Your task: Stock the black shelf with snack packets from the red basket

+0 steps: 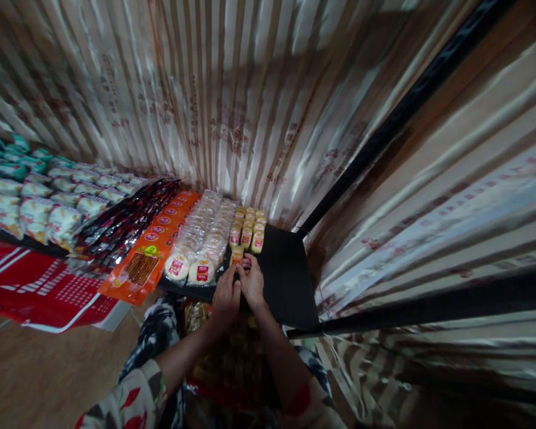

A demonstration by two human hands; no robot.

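Note:
A small yellow snack packet (236,256) with a red label is at the fingertips of both my hands, just in front of rows of similar yellow packets (246,236) on a black shelf (286,274). My left hand (226,292) is closed at its near left side. My right hand (252,281) pinches it from the right, with the fingers curled over its edge. To the left lie two rows of round white cakes (202,270) in clear wrappers.
Left along the shelf are orange snack packs (154,250), dark shiny packets (129,214) and several white packets (62,220). A red printed sheet (67,292) hangs below. Striped plastic sheeting (232,89) and a black post (384,137) bound the shelf. A bag of packets (196,314) is between my knees.

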